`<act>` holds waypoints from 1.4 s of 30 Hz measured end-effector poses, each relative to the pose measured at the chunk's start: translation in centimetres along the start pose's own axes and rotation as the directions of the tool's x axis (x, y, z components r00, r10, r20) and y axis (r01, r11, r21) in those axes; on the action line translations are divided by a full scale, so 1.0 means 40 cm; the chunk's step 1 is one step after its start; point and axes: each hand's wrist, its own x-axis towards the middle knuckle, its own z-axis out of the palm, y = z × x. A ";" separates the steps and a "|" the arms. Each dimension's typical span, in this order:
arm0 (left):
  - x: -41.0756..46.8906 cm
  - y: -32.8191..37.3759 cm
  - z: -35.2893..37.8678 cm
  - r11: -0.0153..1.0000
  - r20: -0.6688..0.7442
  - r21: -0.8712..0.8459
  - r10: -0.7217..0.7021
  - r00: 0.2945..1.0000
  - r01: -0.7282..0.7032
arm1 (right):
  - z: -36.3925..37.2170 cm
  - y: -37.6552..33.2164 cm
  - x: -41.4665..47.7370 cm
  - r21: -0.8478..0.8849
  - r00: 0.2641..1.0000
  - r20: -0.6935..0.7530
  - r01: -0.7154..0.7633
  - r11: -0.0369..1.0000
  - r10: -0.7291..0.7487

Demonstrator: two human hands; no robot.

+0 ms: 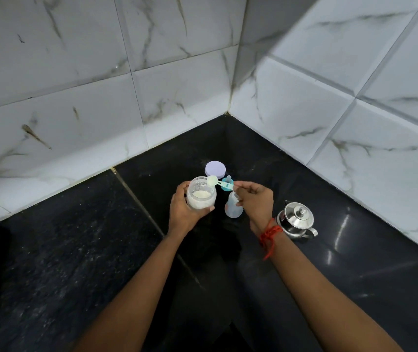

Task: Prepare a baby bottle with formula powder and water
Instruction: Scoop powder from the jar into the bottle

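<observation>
Our left hand (186, 208) wraps around the open jar (201, 195). Our right hand (255, 199) pinches the heaped scoop (218, 182) at its rim, beside the bottle (233, 207).

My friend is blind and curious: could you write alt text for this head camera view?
A person's right hand lifts a heaped scoop of white powder over an open jar gripped in the left hand. Behind them on the black counter stand an open baby bottle, a lilac lid and a steel kettle.
</observation>
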 end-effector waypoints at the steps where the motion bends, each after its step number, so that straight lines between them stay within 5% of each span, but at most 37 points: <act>1: 0.004 -0.002 0.003 1.000 -0.001 -0.004 -0.011 1.000 0.011 | -0.005 -0.010 -0.003 0.069 0.999 0.000 -0.041 0.997 0.041; 7: -0.002 -0.008 0.035 0.998 -0.030 -0.013 -0.066 0.997 0.066 | -0.060 -0.042 -0.012 0.241 0.992 0.015 -0.125 0.962 0.125; 13: -0.141 -0.009 0.075 0.996 -0.342 0.065 -0.036 0.939 0.062 | -0.132 -0.042 -0.021 0.240 0.991 -0.016 -0.125 0.963 0.133; 16: -0.216 0.005 0.122 0.995 -0.238 0.089 0.061 0.969 -0.041 | -0.167 -0.036 -0.033 0.252 0.988 -0.036 -0.136 0.958 0.150; 22: -0.168 0.064 0.230 0.993 0.114 0.103 -0.061 0.992 0.050 | -0.226 -0.017 -0.061 0.264 0.981 -0.110 -0.125 0.956 0.159; 42: -0.119 0.122 0.247 0.997 0.089 0.012 0.076 0.993 -0.078 | -0.312 -0.026 -0.056 0.211 0.982 -0.164 -0.054 0.976 0.090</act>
